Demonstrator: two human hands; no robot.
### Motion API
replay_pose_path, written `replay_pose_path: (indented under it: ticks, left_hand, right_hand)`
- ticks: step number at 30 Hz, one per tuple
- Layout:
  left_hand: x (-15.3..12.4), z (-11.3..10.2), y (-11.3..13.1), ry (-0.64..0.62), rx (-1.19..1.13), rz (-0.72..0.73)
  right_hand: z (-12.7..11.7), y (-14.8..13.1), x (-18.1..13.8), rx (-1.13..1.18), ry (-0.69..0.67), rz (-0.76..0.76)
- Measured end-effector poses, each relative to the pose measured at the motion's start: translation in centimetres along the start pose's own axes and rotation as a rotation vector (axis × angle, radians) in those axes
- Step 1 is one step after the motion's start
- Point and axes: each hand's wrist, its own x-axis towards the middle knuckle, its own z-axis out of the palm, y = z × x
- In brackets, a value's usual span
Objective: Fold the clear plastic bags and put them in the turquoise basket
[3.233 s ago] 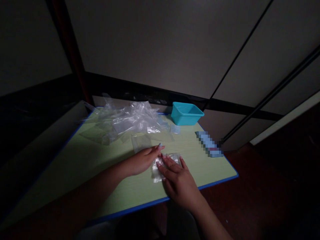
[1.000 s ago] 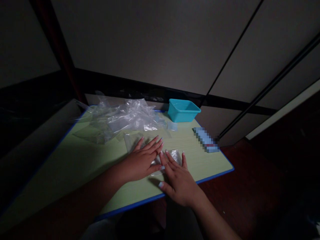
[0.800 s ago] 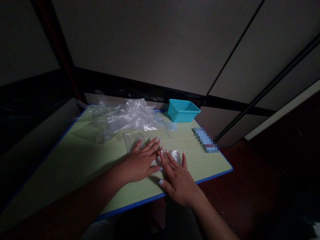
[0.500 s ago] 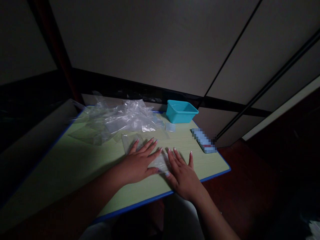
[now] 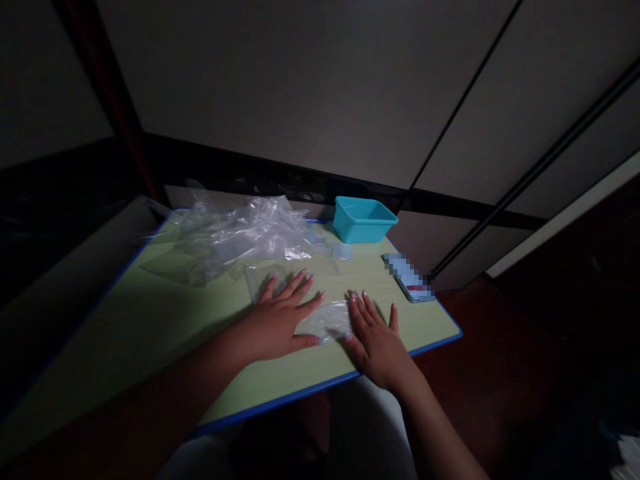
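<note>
A small clear plastic bag (image 5: 327,321) lies flat on the green table (image 5: 160,320) near its front edge. My left hand (image 5: 280,319) lies flat and open, fingers spread, on the bag's left end. My right hand (image 5: 376,335) lies flat and open, fingers stretched out, on the bag's right end. The bag's middle shows between the two hands. Another flat clear bag (image 5: 260,277) lies just beyond my left fingertips.
A heap of crumpled clear plastic bags (image 5: 240,237) fills the table's back left. A teal plastic tub (image 5: 363,219) stands at the back right, a small clear bag (image 5: 342,250) in front of it. A blurred blue item (image 5: 409,277) lies by the right edge.
My hands were close together on the small bag. The right hand has slid to the right, away from the left, and the bag now shows stretched flat between them.
</note>
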Motion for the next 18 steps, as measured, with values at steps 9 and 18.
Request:
replay_pose_path:
  ticks: [9,18]
  left_hand:
    - [-0.1,-0.3,0.2,-0.020,0.006,-0.007]
    - [0.1,-0.3,0.3,-0.046,0.019,-0.014]
  right_hand:
    - [-1.0,-2.9,0.7,0.050,0.055,-0.081]
    - [0.1,-3.3,2.7,0.110,-0.011,-0.093]
